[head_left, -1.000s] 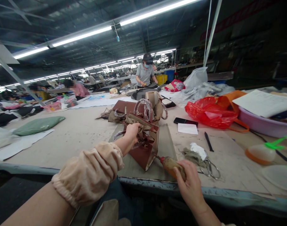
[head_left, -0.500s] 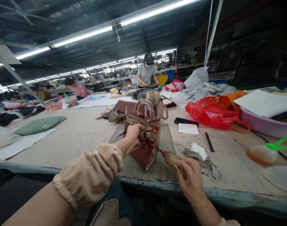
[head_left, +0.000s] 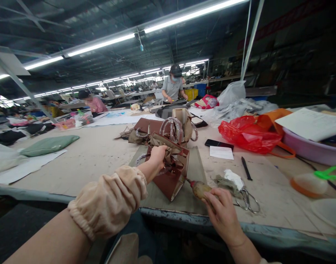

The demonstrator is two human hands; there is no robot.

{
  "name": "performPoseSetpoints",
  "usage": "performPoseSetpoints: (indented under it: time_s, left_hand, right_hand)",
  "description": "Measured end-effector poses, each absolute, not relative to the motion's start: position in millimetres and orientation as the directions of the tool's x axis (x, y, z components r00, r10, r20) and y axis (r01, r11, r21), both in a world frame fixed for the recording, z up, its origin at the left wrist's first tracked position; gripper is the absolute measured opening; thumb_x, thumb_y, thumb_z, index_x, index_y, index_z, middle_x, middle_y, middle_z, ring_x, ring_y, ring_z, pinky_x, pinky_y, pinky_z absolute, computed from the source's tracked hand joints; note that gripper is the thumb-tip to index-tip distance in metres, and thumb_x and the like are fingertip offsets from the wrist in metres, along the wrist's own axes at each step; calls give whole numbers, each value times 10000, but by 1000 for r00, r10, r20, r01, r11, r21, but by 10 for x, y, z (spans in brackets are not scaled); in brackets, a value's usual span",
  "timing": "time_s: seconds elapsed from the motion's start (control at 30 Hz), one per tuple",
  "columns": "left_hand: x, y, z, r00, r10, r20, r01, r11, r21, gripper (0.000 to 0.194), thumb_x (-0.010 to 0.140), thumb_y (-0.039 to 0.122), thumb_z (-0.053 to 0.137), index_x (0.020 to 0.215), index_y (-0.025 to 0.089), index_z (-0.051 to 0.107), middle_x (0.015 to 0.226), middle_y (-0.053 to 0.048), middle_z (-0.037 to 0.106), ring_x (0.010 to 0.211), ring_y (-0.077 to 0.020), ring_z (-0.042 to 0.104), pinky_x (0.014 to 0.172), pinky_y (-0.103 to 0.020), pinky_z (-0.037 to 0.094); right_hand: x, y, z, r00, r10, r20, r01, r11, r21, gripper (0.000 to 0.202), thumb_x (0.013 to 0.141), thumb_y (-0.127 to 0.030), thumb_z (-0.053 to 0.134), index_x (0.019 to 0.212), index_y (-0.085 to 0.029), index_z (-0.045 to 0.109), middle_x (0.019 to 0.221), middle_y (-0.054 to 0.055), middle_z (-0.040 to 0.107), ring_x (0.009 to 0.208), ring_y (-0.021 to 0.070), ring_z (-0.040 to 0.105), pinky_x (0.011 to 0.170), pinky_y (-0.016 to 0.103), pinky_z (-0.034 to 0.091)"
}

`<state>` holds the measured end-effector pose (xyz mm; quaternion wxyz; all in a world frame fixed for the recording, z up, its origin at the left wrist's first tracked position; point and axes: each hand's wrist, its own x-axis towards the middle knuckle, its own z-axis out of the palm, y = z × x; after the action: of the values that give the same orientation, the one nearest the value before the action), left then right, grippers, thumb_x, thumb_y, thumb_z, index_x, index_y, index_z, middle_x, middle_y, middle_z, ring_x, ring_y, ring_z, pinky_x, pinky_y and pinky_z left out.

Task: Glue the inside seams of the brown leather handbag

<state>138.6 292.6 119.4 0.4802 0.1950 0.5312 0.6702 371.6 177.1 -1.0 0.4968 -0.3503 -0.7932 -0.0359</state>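
Note:
A brown handbag [head_left: 168, 183] lies tilted on a grey-green mat [head_left: 197, 168] near the table's front edge, its khaki lining bunched out at the top. My left hand [head_left: 158, 157] is closed on that bunched lining. In my right hand [head_left: 221, 209] is a yellowish glue bottle [head_left: 200, 189] with a red collar and a thin dark nozzle. The nozzle tip points left at the bag's open side edge; whether it touches cannot be made out. Behind the bag, more brown bag pieces [head_left: 151, 125] and plastic-wrapped handles [head_left: 172, 129] are heaped.
Right of the mat lie scissors [head_left: 247, 201], a white crumpled tissue [head_left: 234, 178], a black pen-like tool [head_left: 246, 168] and a phone [head_left: 219, 144]. Farther right are a red plastic bag [head_left: 247, 134], a purple basin [head_left: 311, 146] and a green-capped bottle [head_left: 309, 183]. A co-worker [head_left: 172, 88] stands across the table.
The whole view has shifted slightly. My right hand has moved a little left and down with the glue bottle, its nozzle still by the bag's edge. My left hand keeps its hold.

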Motion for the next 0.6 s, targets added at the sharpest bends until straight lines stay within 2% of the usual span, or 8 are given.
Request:
performPoseSetpoints:
  time_s: [0.6]
  left_hand:
    - [1400, 2919, 1218, -463, 852, -244, -358, 72, 931, 76, 582, 116, 613, 640, 157, 585, 510, -8, 593, 441, -167, 561, 484, -313, 487]
  right_hand:
    - [3763, 1888, 451, -134, 370, 920, 631, 747, -209, 310, 839, -64, 633, 1118, -184, 569, 983, 79, 528, 920, 239, 493, 785, 417, 431]
